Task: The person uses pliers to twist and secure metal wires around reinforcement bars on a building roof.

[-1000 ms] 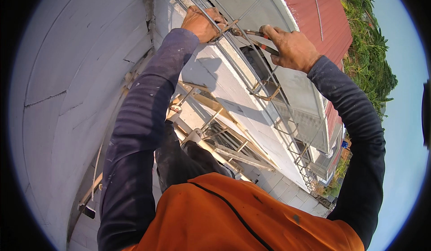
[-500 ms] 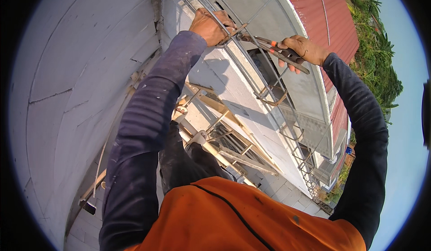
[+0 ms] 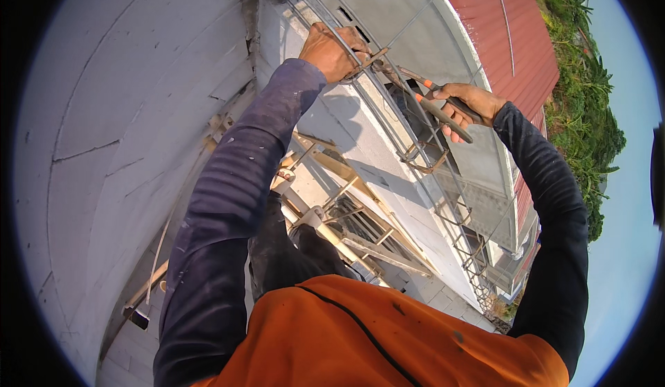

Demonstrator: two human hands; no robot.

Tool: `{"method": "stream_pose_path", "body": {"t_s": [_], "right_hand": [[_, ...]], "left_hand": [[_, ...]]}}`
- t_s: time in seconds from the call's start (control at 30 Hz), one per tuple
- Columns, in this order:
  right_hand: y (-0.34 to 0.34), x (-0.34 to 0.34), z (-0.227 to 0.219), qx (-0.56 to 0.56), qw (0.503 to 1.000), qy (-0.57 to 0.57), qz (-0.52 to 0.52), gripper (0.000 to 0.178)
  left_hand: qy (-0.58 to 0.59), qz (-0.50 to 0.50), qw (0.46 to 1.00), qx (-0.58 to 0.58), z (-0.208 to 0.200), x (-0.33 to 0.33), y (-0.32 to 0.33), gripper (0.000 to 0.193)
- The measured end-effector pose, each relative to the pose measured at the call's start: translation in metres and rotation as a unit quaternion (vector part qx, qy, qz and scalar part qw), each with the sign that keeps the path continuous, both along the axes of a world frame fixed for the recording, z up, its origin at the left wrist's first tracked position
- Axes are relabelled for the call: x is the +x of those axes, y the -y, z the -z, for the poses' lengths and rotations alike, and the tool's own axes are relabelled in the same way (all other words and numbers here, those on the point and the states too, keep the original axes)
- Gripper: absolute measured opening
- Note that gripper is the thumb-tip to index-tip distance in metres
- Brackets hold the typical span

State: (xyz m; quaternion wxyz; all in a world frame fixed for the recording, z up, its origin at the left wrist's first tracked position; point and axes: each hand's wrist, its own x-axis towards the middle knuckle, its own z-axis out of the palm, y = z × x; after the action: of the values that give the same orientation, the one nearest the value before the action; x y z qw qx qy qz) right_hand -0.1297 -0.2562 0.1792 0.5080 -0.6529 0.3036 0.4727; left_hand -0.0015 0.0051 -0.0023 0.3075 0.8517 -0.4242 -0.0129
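Note:
My left hand (image 3: 334, 52) is closed around a steel rebar at a crossing near the top middle, with a long bar passing over its fingers. In my right hand (image 3: 465, 107) is a pair of pincers (image 3: 444, 119) with dark handles and orange bands. Their handles stand apart, one under the thumb and the other by the fingertips. The pincers' jaws meet the same rebar crossing, just right of my left hand; what they bite on is too small to tell. The rebar cage (image 3: 422, 168) slopes down to the right, with rusty stirrups around its long bars.
A pale block wall (image 3: 104, 151) rises on the left. Below the cage runs a white wall (image 3: 339, 120). My legs stand on scaffold planks and pipes (image 3: 339, 191) over a drop. To the right are a red corrugated roof (image 3: 502, 33) and green plants (image 3: 582, 110).
The pincers' handles have spread wider apart in my right hand, which sits slightly lower. My left hand keeps its place at the rebar crossing, while the view has shifted a little.

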Motion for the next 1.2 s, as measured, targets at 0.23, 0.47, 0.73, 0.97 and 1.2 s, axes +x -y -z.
{"method": "stream_pose_path", "body": {"t_s": [0.23,0.47,0.73,0.97,1.2], "right_hand": [[-0.031,-0.017,-0.020,-0.338,0.791,0.291,-0.419,0.089],[-0.033,-0.027,-0.009,-0.467,0.559,0.434,-0.530,0.058],[0.013,-0.003,0.003,0.081,0.996,-0.005,0.047,0.061],[-0.019,0.001,-0.024,-0.147,0.954,0.097,-0.244,0.065],[-0.035,-0.018,-0.034,-0.465,0.488,0.493,-0.550,0.072]], "left_hand": [[-0.020,-0.007,1.000,-0.009,0.001,0.000,0.000,0.031],[-0.021,-0.007,1.000,-0.004,0.002,0.003,-0.003,0.031],[-0.025,0.001,0.999,-0.024,0.003,0.001,0.001,0.028],[-0.047,0.003,0.999,-0.014,-0.004,0.000,-0.001,0.026],[-0.039,-0.005,0.999,-0.003,-0.001,0.001,0.002,0.027]]}}
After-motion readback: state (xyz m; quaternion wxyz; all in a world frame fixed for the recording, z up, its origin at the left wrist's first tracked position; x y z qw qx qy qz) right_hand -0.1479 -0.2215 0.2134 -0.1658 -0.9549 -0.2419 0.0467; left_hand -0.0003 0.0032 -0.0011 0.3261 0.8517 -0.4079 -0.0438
